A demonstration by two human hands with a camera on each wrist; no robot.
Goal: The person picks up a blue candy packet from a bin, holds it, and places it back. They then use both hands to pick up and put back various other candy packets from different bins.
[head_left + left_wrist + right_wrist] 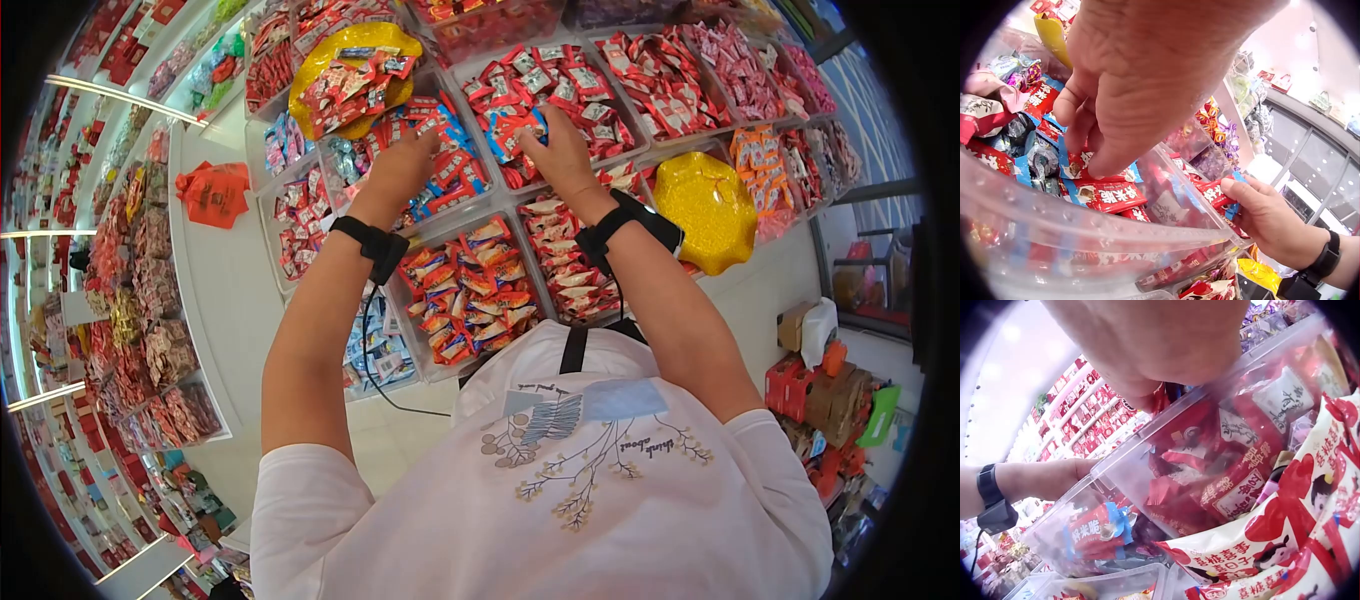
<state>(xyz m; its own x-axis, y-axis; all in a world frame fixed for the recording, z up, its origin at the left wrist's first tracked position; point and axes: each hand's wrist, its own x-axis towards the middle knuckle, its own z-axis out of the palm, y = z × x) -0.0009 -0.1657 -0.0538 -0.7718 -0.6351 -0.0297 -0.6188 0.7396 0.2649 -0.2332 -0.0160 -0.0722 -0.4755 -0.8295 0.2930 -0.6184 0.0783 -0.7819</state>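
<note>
In the head view my left hand (405,168) reaches into a clear bin of red candy packets with blue ends (455,165). The left wrist view has its bent fingers (1088,134) down among these packets, touching one of them; I cannot tell whether they pinch it. My right hand (562,155) is over the neighbouring bin of red and white packets (600,115). Between thumb and fingers it pinches a red candy packet with blue ends (1213,194). In the right wrist view the right hand (1154,344) covers most of that packet.
A yellow scalloped tray (415,45) heaped with packets sits at the back left of the bins. Another yellow tray (705,215) lies at the right. Nearer the body stands a bin of orange packets (470,290). A red bag (213,195) lies on the white counter (225,270).
</note>
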